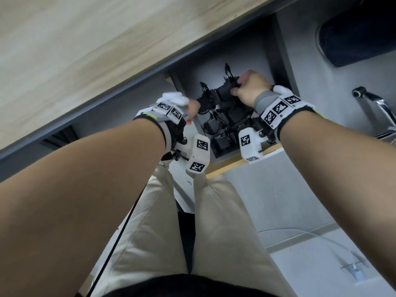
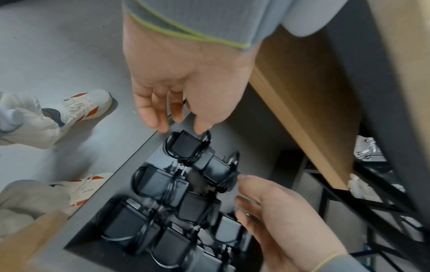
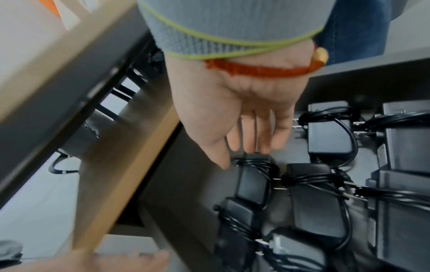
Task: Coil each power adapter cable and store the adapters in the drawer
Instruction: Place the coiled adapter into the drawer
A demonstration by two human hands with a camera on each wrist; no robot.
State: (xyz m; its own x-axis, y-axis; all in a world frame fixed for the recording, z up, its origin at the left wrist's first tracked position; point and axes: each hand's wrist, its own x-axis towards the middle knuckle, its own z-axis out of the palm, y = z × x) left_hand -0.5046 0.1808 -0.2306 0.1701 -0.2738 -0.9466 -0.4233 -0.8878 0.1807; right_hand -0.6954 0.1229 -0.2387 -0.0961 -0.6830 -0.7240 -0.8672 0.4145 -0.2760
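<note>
The grey drawer (image 1: pixel 231 162) stands pulled out under the desk and holds several black power adapters (image 1: pixel 220 125), each with its cable wound around it. My left hand (image 2: pixel 184 127) hangs over the far-left adapter (image 2: pixel 186 145), fingers relaxed, thumb tip touching its coiled cable. My right hand (image 3: pixel 244 156) reaches down beside it, straight fingertips resting on the top end of another adapter (image 3: pixel 252 182). In the head view the left hand (image 1: pixel 192 108) and right hand (image 1: pixel 246 88) sit side by side at the drawer's back row.
The wooden desk top (image 1: pixel 85 50) overhangs the drawer closely at the back. My legs in beige trousers (image 1: pixel 214 221) and white-orange shoes (image 2: pixel 86 104) are in front of the drawer. A chrome chair part (image 1: pixel 377 103) is at right. A white cable and plug (image 1: pixel 353 269) lie on the floor.
</note>
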